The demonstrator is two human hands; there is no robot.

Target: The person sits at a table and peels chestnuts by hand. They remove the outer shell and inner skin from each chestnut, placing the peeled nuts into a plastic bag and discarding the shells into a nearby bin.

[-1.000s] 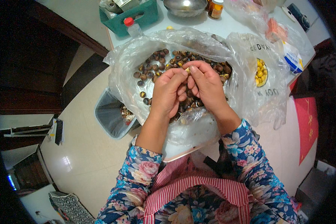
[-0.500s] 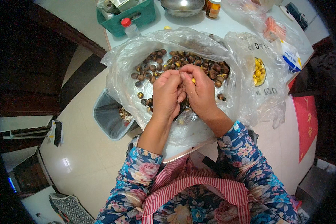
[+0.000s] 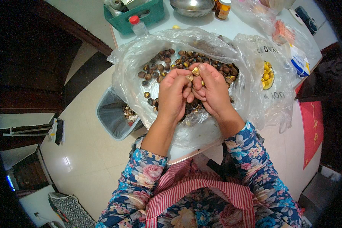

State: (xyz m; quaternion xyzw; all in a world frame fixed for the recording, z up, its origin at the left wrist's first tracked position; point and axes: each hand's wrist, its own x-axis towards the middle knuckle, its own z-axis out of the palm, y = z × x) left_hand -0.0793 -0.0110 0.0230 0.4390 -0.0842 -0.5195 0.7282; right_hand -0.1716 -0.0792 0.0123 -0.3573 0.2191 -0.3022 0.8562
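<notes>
Over an open clear plastic bag (image 3: 127, 72), my two hands meet close together. My right hand (image 3: 216, 93) pinches a pale yellow chestnut (image 3: 195, 71) between thumb and forefinger; another yellow bit (image 3: 203, 82) shows lower in its fingers. My left hand (image 3: 171, 93) is closed, with a small pale brown piece (image 3: 189, 77), perhaps skin or shell, at its thumb tip. Dark brown unpeeled chestnuts (image 3: 154, 67), several split to show yellow, lie in the bag beneath and beyond my hands. To the right, yellow peeled chestnuts (image 3: 267, 76) sit in an opening among thin plastic bags (image 3: 279, 108).
A grey bin (image 3: 116, 127) holding scraps stands on the floor at left. Along the table's far side are a green basket (image 3: 152, 15), a red-capped bottle (image 3: 138, 27), a metal bowl (image 3: 192, 7) and a brown bottle (image 3: 222, 10). A blue-white packet (image 3: 300, 62) lies far right.
My fingertips have moved apart a little, and my right hand has turned so the yellow chestnut shows between its thumb and forefinger. The whole view has shifted slightly.
</notes>
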